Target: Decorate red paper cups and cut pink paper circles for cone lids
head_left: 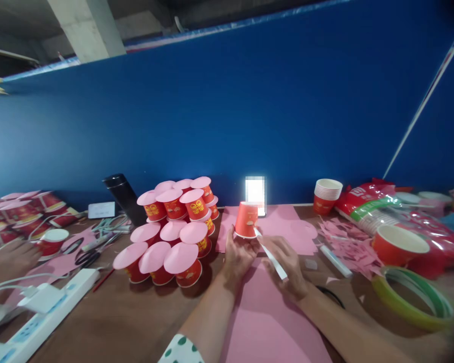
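My left hand (239, 254) is closed around a red paper cup (245, 222), held upside down with its rim downward. In my right hand (287, 264) is a slim white pen-like stick (273, 259), slanted so its tip meets or nearly meets the cup's right side near the rim; its exact kind is unclear. Beneath both forearms lies a large pink paper sheet (272, 322). More pink paper (287, 227) is spread behind the cup. To the left stand stacked red cups (161, 275) topped with pink paper discs (181, 257).
A lit, blurred-out screen (256, 190) stands behind the cup. On the right are nested cups (325, 199), pink scraps (350, 244), a white tube (335, 261) and tape rolls (389, 302). Leftward are a black bottle (124, 199), scissors (87, 258), a power strip (56, 312) and another person's hand (17, 257).
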`<state>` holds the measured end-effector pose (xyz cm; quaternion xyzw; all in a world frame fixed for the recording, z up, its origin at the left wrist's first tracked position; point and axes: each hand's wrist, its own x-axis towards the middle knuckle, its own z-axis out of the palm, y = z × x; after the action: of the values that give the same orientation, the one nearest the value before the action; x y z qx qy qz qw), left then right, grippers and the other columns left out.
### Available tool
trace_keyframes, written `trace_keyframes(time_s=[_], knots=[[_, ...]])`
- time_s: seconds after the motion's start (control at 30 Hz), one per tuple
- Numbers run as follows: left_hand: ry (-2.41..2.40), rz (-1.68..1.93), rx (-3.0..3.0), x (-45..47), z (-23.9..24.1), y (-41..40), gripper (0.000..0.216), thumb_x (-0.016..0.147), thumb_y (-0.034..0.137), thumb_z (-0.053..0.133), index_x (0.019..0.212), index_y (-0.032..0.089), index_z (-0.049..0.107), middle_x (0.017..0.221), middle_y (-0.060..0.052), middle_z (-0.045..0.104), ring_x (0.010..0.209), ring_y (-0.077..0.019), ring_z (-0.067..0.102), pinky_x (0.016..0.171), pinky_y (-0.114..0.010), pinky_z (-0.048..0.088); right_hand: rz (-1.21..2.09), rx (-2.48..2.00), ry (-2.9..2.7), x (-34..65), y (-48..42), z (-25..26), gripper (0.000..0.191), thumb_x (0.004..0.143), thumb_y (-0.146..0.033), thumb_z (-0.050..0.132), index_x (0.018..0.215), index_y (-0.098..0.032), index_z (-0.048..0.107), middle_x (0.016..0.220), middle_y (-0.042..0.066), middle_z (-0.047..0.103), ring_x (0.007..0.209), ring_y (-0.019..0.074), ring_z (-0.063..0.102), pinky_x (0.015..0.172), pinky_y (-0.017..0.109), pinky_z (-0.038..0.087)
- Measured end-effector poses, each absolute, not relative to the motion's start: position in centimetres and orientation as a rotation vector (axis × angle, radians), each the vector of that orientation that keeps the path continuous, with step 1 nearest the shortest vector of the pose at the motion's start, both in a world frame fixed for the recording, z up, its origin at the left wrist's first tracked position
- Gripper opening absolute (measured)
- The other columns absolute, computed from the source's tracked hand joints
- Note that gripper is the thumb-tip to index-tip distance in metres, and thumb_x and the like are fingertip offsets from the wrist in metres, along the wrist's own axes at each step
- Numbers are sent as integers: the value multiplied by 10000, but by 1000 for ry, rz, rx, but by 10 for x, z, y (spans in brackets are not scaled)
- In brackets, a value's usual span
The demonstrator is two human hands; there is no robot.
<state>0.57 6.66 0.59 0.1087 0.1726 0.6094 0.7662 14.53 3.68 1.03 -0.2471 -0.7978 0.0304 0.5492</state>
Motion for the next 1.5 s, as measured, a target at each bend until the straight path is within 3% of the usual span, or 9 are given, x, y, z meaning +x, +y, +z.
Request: trace_keyframes(time_s=[0.23, 0.4, 0.6, 0.9, 1.1, 1.3, 1.5], knots=[[398, 1384, 295, 9, 11, 64, 329, 801, 343, 567, 996, 85, 631, 940, -144, 682, 884, -217, 645, 731, -289, 500, 61, -675, -1796, 145, 37, 17, 341, 874, -175, 460, 1207, -199, 529, 1020, 105, 637, 901, 230, 607, 758, 398, 516], [378, 1384, 311, 12, 11, 64, 268, 803, 286, 549, 962, 91, 639, 898, -123, 692, 761, -189, 642, 673, -293, 503, 80, -781, -1691, 143, 35, 21, 171, 869, -200, 472, 1019, -198, 554, 884, 69, 620, 790, 196, 602, 683, 335, 512], [358, 1372, 259, 12, 9, 65, 233, 804, 288, 569, 908, 98, 654, 715, -66, 675, 658, -159, 615, 677, -291, 497, 102, -803, -1690, 143, 35, 20, 143, 877, -214, 463, 986, -203, 554, 856, 62, 615, 757, 188, 597, 658, 319, 504], [401, 1380, 354, 14, 5, 64, 342, 822, 388, 605, 1038, 123, 627, 791, -70, 686, 708, -164, 640, 677, -270, 499, 81, -768, -1676, 141, 36, 20, 153, 853, -180, 487, 984, -201, 565, 857, 61, 624, 775, 190, 611, 681, 335, 520], [399, 1377, 337, 13, 0, 67, 374, 819, 380, 617, 1100, 133, 610, 845, -76, 696, 735, -168, 659, 691, -262, 509, 28, -720, -1660, 139, 39, 20, 165, 827, -135, 536, 964, -207, 591, 814, 54, 641, 758, 189, 624, 671, 328, 525], [323, 1373, 400, 11, 0, 66, 395, 830, 362, 608, 1165, 154, 593, 954, -98, 698, 838, -190, 662, 831, -323, 489, 28, -699, -1626, 139, 37, 23, 164, 817, -105, 561, 942, -205, 601, 797, 49, 638, 740, 178, 611, 664, 326, 519], [308, 1380, 407, 12, 2, 66, 407, 830, 368, 605, 1193, 188, 584, 980, -93, 700, 867, -197, 662, 810, -320, 495, 54, -678, -1615, 137, 36, 25, 163, 826, -103, 564, 943, -199, 624, 781, 56, 641, 723, 178, 612, 662, 336, 523]])
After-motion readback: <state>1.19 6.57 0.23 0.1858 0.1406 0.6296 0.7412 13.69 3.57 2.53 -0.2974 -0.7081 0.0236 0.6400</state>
